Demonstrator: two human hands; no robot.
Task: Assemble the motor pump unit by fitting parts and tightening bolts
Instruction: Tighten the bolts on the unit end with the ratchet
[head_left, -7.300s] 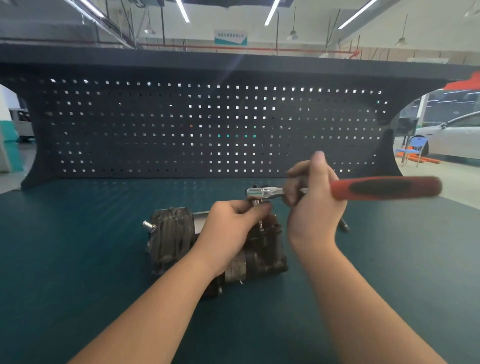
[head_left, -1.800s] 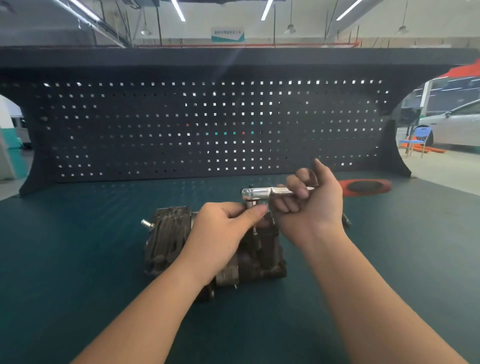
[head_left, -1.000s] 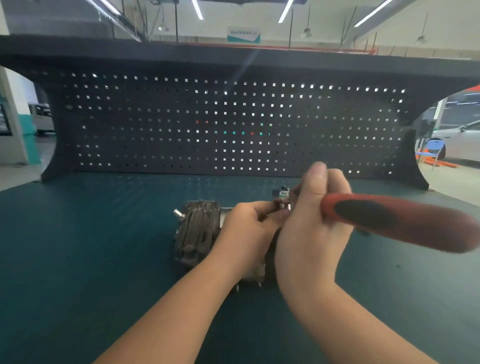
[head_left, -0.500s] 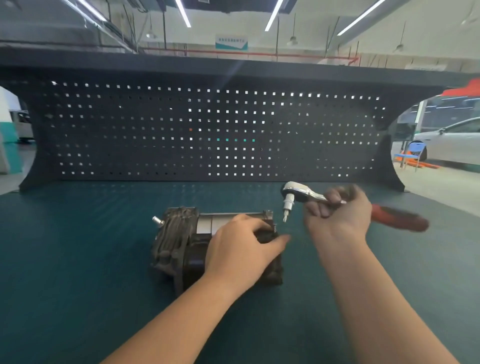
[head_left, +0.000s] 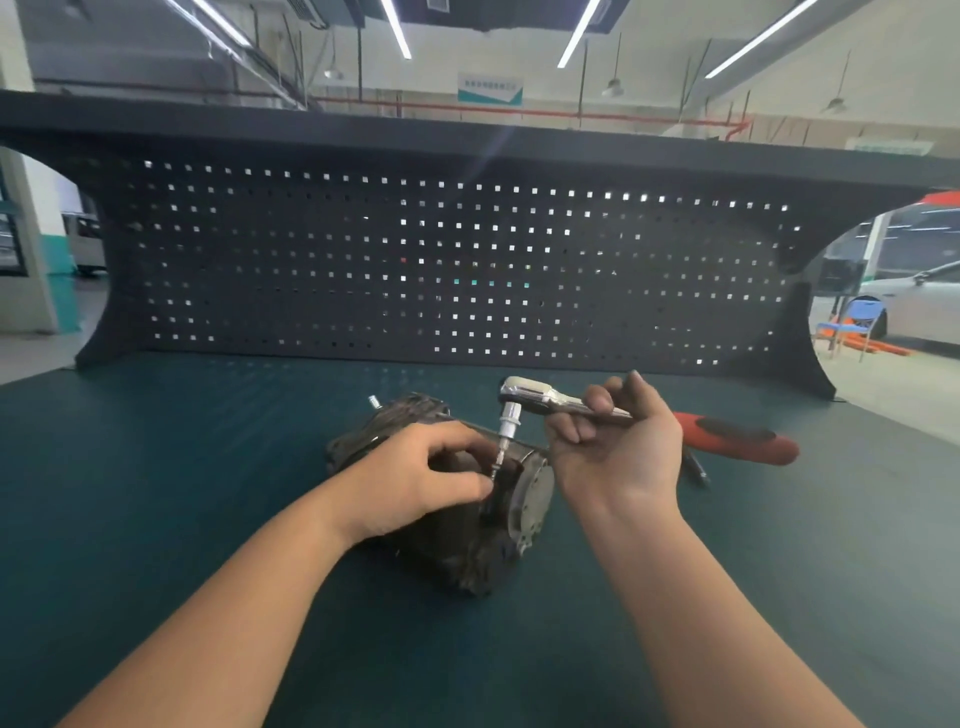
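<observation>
The pump unit (head_left: 457, 525) lies on its side on the green bench mat (head_left: 156, 467), a little ahead of the person, its pale round end face turned to the right. The left hand (head_left: 415, 478) rests on top of it, fingers curled over the housing and gripping it. The right hand (head_left: 618, 447) grips the metal shank of the ratchet (head_left: 540, 400), whose red handle sticks out to the right; its bit points down, tip at the unit's top beside the left fingers (head_left: 467, 486). A black pegboard (head_left: 467, 270) stands behind

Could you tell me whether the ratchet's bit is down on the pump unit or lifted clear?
Down: the ratchet bit's tip meets the motor pump unit beside the left hand fingers. Whether it sits in a bolt cannot be told.
</observation>
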